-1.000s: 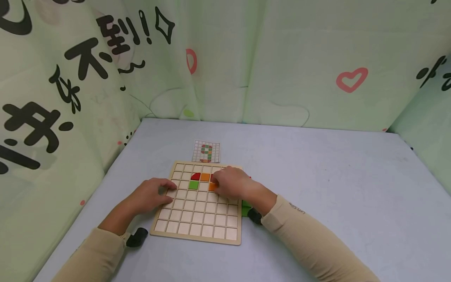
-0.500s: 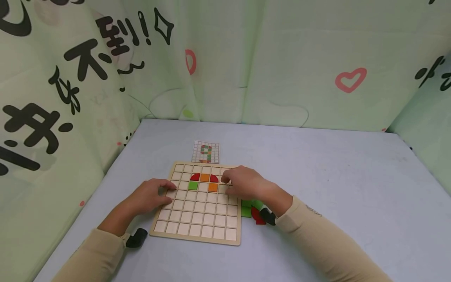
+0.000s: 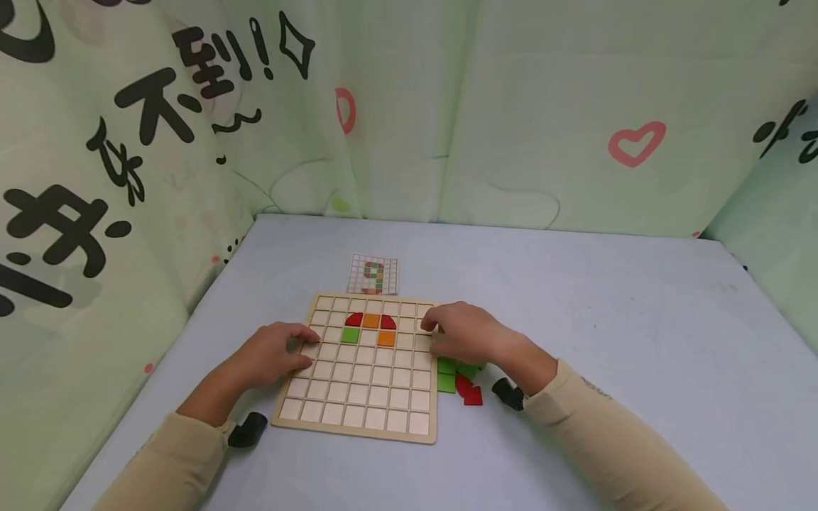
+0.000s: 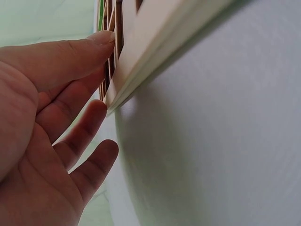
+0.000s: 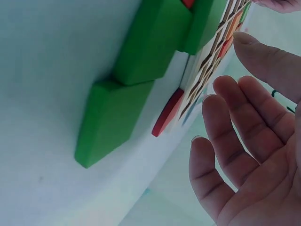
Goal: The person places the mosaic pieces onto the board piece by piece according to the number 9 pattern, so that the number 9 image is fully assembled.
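A wooden grid board (image 3: 373,394) lies flat on the table. Its upper rows hold two red quarter-round tiles (image 3: 387,322), two orange square tiles (image 3: 371,321) and a green square tile (image 3: 350,335). My left hand (image 3: 271,355) rests at the board's left edge, thumb and fingertips touching it with the fingers loosely spread. Over the board's right edge is my right hand (image 3: 465,330), its fingers slightly bent and nothing between them. The right wrist view shows loose green tiles (image 5: 113,117) and a red tile (image 5: 169,112) beneath that hand.
Just behind the board lies a small printed card (image 3: 373,274) with a coloured grid pattern. Green tiles (image 3: 446,383) and red tiles (image 3: 473,396) are gathered against the board's right side, partly hidden by my right hand. A pale green printed curtain (image 3: 537,128) surrounds the table.
My right hand has let go of a tile at the upper right of the pattern and moved right to the board's edge, uncovering a red and an orange tile. The left hand stays put.
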Action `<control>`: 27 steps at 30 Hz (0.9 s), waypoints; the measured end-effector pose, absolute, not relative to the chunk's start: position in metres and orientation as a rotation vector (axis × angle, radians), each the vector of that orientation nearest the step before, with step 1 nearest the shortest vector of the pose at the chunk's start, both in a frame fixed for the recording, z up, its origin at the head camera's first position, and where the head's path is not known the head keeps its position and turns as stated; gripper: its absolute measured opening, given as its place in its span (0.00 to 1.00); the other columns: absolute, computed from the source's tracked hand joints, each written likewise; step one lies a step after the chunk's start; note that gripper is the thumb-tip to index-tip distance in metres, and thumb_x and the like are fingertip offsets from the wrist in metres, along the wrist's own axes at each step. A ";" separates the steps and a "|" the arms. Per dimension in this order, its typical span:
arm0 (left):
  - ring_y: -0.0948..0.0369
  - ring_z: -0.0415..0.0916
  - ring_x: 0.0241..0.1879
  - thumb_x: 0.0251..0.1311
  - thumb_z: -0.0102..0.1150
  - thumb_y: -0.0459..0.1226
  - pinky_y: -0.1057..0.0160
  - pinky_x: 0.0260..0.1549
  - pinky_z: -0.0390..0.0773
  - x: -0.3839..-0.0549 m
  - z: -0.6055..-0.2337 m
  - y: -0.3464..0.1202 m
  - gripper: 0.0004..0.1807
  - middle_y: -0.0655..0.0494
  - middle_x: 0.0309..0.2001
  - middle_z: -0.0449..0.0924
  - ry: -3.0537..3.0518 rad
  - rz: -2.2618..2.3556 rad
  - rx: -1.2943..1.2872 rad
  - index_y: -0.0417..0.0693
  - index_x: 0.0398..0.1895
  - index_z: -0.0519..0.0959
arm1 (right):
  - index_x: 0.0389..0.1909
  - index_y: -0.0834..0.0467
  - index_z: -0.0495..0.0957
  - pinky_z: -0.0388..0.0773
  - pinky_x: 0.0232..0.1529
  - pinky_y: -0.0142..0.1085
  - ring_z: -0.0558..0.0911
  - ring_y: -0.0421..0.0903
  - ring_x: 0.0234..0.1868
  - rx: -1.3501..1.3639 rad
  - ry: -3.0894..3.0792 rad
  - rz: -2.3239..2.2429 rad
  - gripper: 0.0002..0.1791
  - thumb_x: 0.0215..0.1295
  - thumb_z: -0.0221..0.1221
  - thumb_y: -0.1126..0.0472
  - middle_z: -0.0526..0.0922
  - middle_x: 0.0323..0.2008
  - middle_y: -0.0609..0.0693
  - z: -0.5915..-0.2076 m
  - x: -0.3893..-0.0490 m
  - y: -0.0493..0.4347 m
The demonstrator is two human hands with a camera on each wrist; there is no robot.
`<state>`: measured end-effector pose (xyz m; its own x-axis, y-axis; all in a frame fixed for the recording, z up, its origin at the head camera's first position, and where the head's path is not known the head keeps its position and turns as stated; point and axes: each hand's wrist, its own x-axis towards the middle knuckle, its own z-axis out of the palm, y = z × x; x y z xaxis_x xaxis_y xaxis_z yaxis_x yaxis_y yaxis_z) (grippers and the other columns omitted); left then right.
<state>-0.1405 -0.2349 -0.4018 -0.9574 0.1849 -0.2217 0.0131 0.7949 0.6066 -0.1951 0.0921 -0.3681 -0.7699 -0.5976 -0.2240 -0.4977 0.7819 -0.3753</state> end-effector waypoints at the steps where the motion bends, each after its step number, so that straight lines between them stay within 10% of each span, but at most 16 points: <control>1: 0.43 0.64 0.67 0.60 0.69 0.34 0.41 0.63 0.65 -0.140 -0.402 -0.235 0.18 0.44 0.60 0.77 2.714 0.915 0.151 0.44 0.53 0.82 | 0.54 0.58 0.80 0.76 0.52 0.45 0.78 0.48 0.48 -0.841 2.644 -0.423 0.17 0.64 0.62 0.60 0.83 0.48 0.48 -0.368 -0.195 0.094; 27: 0.43 0.63 0.67 0.60 0.69 0.35 0.41 0.63 0.65 -0.141 -0.401 -0.233 0.18 0.44 0.60 0.76 2.710 0.913 0.136 0.44 0.54 0.82 | 0.44 0.55 0.81 0.77 0.46 0.42 0.77 0.46 0.43 -0.819 2.619 -0.400 0.14 0.58 0.69 0.58 0.82 0.40 0.44 -0.377 -0.184 0.118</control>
<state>-0.1407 -0.2334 -0.4011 -0.9570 0.1760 -0.2304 0.0007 0.7961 0.6051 -0.1839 0.1177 -0.3766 -0.7644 -0.5909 -0.2580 -0.4870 0.7914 -0.3695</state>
